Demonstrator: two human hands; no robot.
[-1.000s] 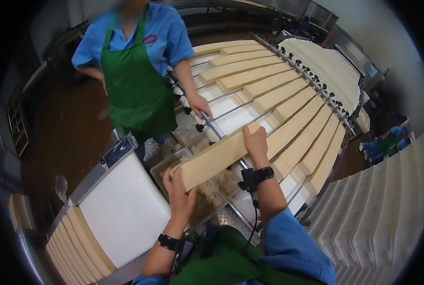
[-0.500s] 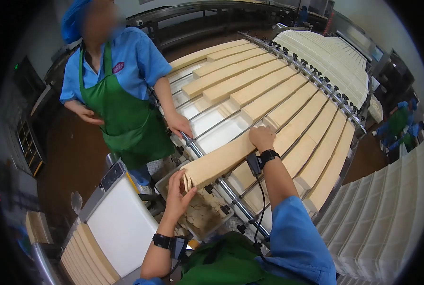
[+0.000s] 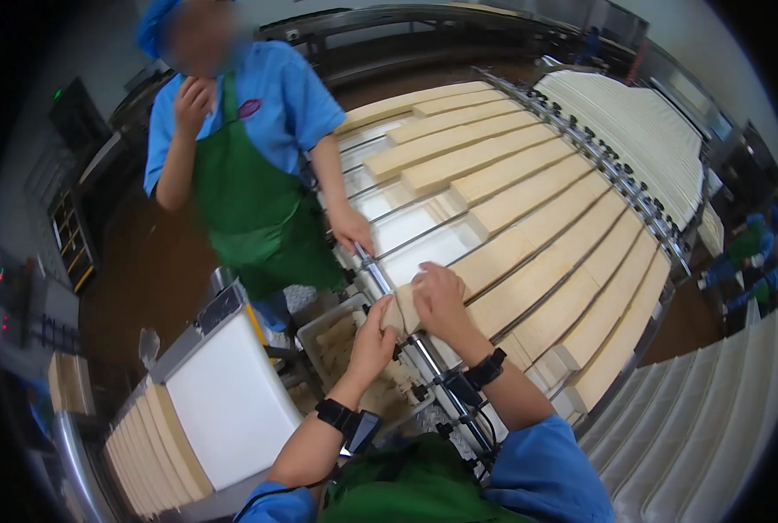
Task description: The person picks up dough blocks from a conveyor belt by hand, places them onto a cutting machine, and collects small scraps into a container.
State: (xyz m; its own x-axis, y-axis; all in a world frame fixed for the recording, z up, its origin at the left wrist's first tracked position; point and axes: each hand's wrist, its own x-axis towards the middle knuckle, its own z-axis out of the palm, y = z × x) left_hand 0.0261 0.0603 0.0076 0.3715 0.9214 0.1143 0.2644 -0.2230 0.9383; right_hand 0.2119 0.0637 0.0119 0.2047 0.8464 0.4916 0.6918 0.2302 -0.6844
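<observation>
A long pale beige slab (image 3: 493, 265), soft-looking, lies in a lane of the slatted conveyor, its near end reaching the steel rail. My left hand (image 3: 370, 350) grips that near end, thumb and fingers closed round it. Just right of it, my right hand (image 3: 441, 305) bends over the slab's top with curled fingers, hiding part of it. Similar slabs (image 3: 546, 270) lie side by side in the neighbouring lanes, parted by thin rods. Beneath the near end stands a bin (image 3: 309, 340) holding pale scraps.
A steel rail (image 3: 428, 353) with black knobs crosses before me. On the left, a white belt (image 3: 223, 397) runs beside a row of slabs (image 3: 149, 449). A co-worker (image 3: 249, 166) rests one hand on the rail's far end. Stacked white trays (image 3: 694, 427) stand at right.
The slab, lifted across the rail before, now lies lower, farther into its lane. My right hand has moved left, close to my left hand. The co-worker's one hand has risen to the face.
</observation>
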